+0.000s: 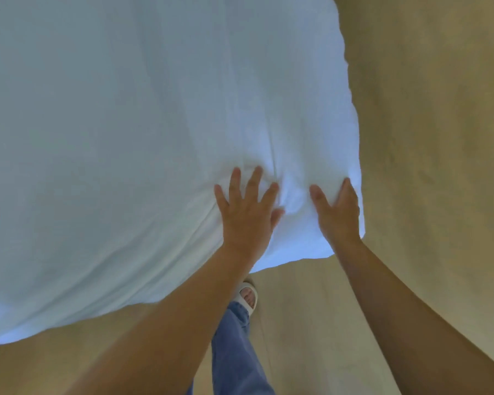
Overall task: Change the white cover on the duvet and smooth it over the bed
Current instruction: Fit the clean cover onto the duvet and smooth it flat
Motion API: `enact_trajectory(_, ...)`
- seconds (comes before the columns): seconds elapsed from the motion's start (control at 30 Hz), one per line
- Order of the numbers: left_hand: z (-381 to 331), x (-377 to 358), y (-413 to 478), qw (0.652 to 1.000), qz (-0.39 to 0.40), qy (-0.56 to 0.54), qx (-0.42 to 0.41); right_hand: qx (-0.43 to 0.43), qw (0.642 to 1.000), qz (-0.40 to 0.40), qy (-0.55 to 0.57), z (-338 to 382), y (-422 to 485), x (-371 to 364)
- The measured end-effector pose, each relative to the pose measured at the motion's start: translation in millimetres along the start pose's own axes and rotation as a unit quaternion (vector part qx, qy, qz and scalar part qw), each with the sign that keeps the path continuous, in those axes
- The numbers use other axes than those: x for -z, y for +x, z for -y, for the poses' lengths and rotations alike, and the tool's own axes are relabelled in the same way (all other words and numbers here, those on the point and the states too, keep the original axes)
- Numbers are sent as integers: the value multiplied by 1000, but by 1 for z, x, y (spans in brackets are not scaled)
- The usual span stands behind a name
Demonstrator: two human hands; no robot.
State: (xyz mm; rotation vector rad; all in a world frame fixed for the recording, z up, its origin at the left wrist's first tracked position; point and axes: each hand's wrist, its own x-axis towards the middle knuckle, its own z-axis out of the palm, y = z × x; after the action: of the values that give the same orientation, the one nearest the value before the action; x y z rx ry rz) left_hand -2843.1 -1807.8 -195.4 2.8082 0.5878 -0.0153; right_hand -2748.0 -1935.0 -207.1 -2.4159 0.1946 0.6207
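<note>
A: Duvet point(126, 138) in white cover, noted first. Fills left and centre of view, runs off at top and left. Slants along its near edge down toward lower left, above tan floor point(439, 138).

B: Smooth or rumpled?

A: Mostly smooth at left, with faint long folds. Bunches into short creases point(285, 201) further right, between the two hands.

B: State of left hand point(247, 215)?

A: Lies palm down on the cover, close to the near edge. Fingers point(254, 181) straight and spread wide, thumb out to the right. Presses flat on the cloth, without curl or pinch.

B: And right of the creases, the right hand point(338, 215)?

A: Palm down as well, on the near right corner of the duvet. Fingers point(348, 192) straight and held close together, thumb splayed left toward the creases. Rests flat, again with no curl.

B: Touching each other?

A: Apart, with bunched cloth between.

B: Past the corner?

A: Tan floor along the whole right side and below the near edge. Lower down, between the two bare forearms: leg in blue jeans point(237, 352), foot in white sandal point(248, 297), planted on the floor just beside the duvet's edge.
</note>
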Motion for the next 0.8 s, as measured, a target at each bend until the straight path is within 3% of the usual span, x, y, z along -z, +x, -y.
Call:
enact_trajectory(0.13, -2, -2, 18, 999, -44, 5, -17, -41, 995, -66, 68, -1, 3, -14)
enact_trajectory(0.3, -10, -2, 39, 997, -37, 20, -61, 24, 992, -113, -42, 4, 7, 1)
enact_trajectory(0.4, -25, -7, 49, 998, 59, -8, 6, 49, 988, -103, -101, 5, 7, 15)
enact_trajectory(0.5, -39, -10, 57, 994, 103, 8, 37, 62, 985, -59, -152, 9, 7, 30)
enact_trajectory(0.8, -40, -15, 60, 999, 30, -33, -2, 95, 944, 63, -309, 11, 17, 48)
